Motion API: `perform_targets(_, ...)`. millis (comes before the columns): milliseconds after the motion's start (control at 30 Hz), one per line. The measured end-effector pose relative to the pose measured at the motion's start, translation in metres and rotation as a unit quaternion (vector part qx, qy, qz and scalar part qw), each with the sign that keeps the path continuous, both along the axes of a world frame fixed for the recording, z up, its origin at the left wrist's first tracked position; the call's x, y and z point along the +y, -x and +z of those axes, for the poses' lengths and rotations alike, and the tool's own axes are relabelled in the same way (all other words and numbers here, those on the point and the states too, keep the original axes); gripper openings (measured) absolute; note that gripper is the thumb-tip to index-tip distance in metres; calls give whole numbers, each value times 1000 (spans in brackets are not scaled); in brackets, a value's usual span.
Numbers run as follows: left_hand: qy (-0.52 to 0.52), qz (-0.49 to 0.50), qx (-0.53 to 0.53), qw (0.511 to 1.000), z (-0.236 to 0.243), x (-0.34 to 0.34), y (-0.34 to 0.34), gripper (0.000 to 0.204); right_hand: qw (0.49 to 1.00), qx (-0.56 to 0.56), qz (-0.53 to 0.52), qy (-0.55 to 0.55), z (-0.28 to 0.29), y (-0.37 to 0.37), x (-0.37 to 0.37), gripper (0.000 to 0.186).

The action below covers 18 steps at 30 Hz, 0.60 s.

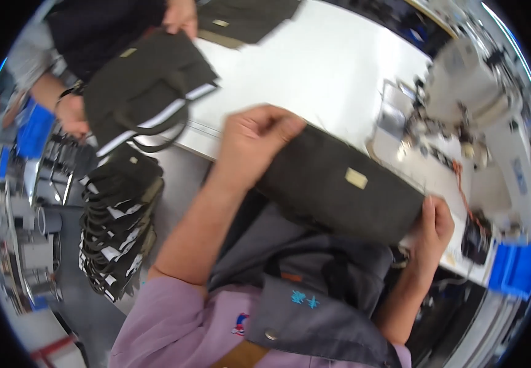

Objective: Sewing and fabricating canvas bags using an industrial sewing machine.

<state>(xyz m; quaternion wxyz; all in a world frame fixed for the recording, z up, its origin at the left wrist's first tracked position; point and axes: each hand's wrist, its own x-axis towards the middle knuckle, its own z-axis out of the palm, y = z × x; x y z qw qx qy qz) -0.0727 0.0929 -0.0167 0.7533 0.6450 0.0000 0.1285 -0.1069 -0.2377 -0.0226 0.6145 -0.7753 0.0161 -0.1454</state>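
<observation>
Dark fabric piece [327,187] is held up in front of the wearer's grey apron [321,306], over the near edge of the white bench [321,67]. Runs slantwise, left end higher in view. Pale rectangular label [356,178] faces up, right of the middle; few loose threads along the far edge. Can't tell if the piece touches the bench.

Left hand [250,141]: grip clamped on the far left corner, thumb against fingers. Right hand [435,227]: grip clamped on the right end, near the corner (hand a bit blurred). Cloth spans fairly flat between the two.

Across to the left, a co-worker's hands [72,113] hold a dark bag [155,64] at opposite ends: looped handles, white strip along one edge, small pale label. Below it in view, a pile of similar dark bags [118,214], overlapping, handles and white strips showing. Another dark cloth piece [253,18] lies on the far part of the bench.

Right side: pale sewing machine [471,70] on the bench, blue bin [517,264] just beyond the near right corner.
</observation>
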Motion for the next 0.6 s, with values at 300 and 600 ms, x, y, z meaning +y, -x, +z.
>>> perform_targets(300,-5,-4,-48,999,-12,3,-1,11,998,-8,44,-33,-6,-5,2,20)
perform_targets(600,-78,7,-56,995,-18,2,-5,16,998,-26,46,-35,-14,-9,-3,22)
